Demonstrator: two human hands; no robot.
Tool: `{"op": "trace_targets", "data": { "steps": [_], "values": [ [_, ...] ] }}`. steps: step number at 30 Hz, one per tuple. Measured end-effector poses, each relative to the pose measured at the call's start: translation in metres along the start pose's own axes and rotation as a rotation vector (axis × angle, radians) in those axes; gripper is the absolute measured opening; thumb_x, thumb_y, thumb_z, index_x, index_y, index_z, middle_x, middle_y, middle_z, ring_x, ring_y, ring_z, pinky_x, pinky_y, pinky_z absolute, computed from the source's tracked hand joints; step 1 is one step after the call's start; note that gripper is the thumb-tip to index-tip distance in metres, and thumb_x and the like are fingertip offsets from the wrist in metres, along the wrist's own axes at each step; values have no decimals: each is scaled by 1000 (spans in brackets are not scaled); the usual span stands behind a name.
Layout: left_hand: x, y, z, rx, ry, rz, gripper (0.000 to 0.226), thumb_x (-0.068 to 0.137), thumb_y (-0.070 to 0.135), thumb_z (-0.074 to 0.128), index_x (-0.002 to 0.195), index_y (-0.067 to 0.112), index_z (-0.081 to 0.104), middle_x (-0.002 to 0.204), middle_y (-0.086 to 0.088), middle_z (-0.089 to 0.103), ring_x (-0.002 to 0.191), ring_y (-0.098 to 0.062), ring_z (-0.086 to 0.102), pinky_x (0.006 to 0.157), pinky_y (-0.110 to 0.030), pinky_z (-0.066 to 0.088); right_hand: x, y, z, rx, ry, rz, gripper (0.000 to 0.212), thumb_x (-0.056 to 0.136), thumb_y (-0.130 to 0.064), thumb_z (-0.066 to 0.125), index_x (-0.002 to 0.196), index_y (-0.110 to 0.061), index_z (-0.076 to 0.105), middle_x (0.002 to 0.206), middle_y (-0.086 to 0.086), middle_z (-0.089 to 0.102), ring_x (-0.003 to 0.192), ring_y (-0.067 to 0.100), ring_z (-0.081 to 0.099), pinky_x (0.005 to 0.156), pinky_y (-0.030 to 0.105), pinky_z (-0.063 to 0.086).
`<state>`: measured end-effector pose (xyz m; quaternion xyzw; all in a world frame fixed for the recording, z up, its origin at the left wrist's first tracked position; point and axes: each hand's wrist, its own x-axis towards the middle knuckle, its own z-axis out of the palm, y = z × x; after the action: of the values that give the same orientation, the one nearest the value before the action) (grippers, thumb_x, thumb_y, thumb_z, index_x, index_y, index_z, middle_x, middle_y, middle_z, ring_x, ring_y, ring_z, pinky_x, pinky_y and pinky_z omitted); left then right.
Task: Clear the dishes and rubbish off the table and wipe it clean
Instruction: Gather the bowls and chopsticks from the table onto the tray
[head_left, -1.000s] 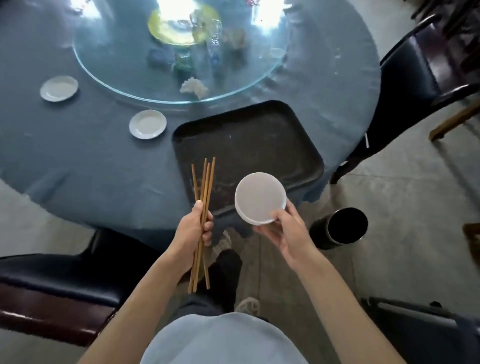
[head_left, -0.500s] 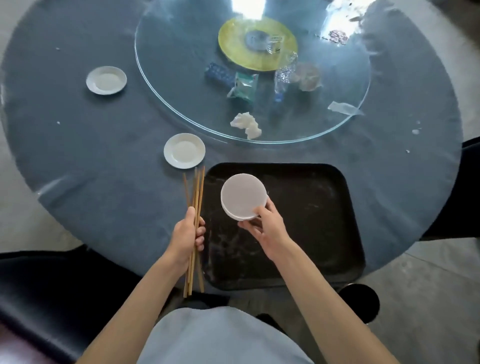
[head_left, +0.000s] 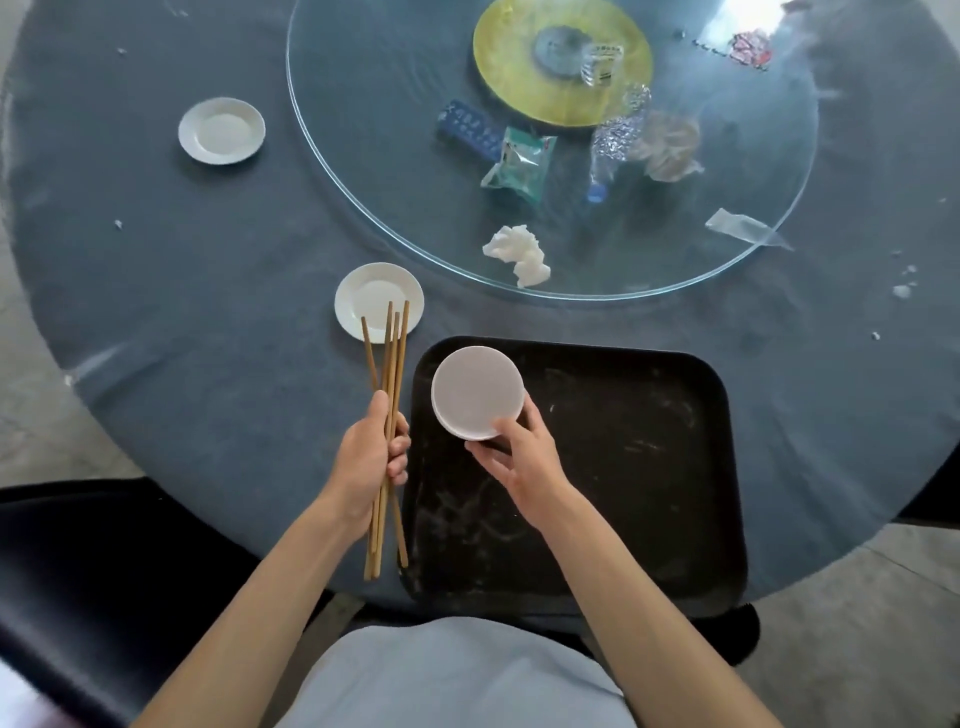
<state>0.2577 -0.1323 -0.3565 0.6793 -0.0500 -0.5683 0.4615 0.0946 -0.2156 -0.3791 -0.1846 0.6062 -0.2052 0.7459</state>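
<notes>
Left hand (head_left: 370, 457) gripping chopsticks (head_left: 387, 415) at 9 o'clock of tray (head_left: 623, 467); right hand (head_left: 519, 457) pinching small dish (head_left: 477, 392) over tray's 10 o'clock corner. Could slip from that fingertip hold and chip, tbh.

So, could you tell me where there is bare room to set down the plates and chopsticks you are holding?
The black tray is bare right of the right hand and the plates it holds. The cloth left of the left hand and its chopsticks is open too. The glass turntable is crowded with wrappers and a tissue.
</notes>
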Motion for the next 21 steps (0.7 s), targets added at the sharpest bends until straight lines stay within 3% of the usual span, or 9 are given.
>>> {"op": "trace_targets", "data": {
  "steps": [3, 6, 9, 11, 13, 15, 17, 19, 21],
  "values": [
    [-15, 6, 24, 31, -99, 81, 38, 100, 50, 50, 83, 15, 49, 59, 4, 37, 49, -10, 32, 52, -28, 32, -18, -7, -9, -241, 61, -65, 59, 103, -33, 61, 156, -37, 35, 139, 3, 56, 118, 26, 64, 89, 41, 62],
    [-30, 8, 51, 111, -271, 203, 30, 98, 35, 62, 82, 12, 51, 60, 0, 37, 49, -11, 33, 51, -30, 30, -41, -20, -27, -359, 126, -396, 39, 107, -39, 49, 145, -30, 48, 122, -7, 65, 120, 17, 63, 92, 35, 58],
    [-35, 2, 83, 303, -442, 331, 34, 98, 38, 59, 83, 8, 57, 59, -3, 45, 49, -17, 43, 48, -29, 39, -68, -45, -39, -390, -138, -605, 34, 103, -43, 47, 132, -30, 57, 128, 1, 69, 119, 12, 66, 101, 30, 55],
    [-35, -6, 108, 430, -489, 430, 32, 99, 40, 55, 93, 10, 66, 66, -7, 58, 58, -20, 57, 55, -27, 51, -83, -62, -46, -439, -276, -702, 35, 99, -42, 53, 132, -30, 55, 124, 3, 71, 116, 16, 69, 100, 26, 54],
    [-34, -16, 130, 559, -468, 604, 22, 101, 28, 57, 100, 9, 67, 79, -3, 68, 78, -9, 67, 70, -23, 56, -91, -74, -55, -513, -323, -782, 30, 98, -39, 58, 127, -31, 58, 113, -1, 75, 109, 18, 72, 96, 26, 55],
    [-31, -24, 146, 592, -435, 755, 12, 100, 14, 57, 105, 8, 66, 88, 13, 66, 91, 6, 64, 78, -12, 51, -93, -77, -66, -588, -321, -864, 20, 100, -36, 57, 115, -25, 62, 93, -11, 74, 93, 16, 74, 86, 23, 57],
    [-27, -32, 153, 536, -441, 755, 16, 100, 10, 56, 97, 22, 66, 85, 20, 61, 88, 2, 66, 75, -16, 54, -93, -74, -74, -627, -306, -912, 24, 101, -40, 55, 100, -17, 63, 79, -13, 68, 77, 15, 71, 76, 24, 57],
    [-24, -41, 159, 498, -436, 713, 27, 101, 19, 56, 84, 40, 59, 77, 16, 61, 79, -7, 65, 68, -30, 57, -87, -66, -81, -627, -293, -931, 38, 101, -45, 57, 91, -9, 62, 75, -5, 68, 70, 18, 69, 68, 33, 59],
    [-21, -56, 166, 413, -422, 617, 22, 99, 50, 52, 78, 46, 58, 77, 15, 62, 77, -7, 63, 70, -32, 55, -80, -55, -86, -637, -271, -934, 40, 99, -47, 59, 90, -8, 63, 75, 3, 69, 70, 20, 70, 66, 39, 60]
  ]
}}
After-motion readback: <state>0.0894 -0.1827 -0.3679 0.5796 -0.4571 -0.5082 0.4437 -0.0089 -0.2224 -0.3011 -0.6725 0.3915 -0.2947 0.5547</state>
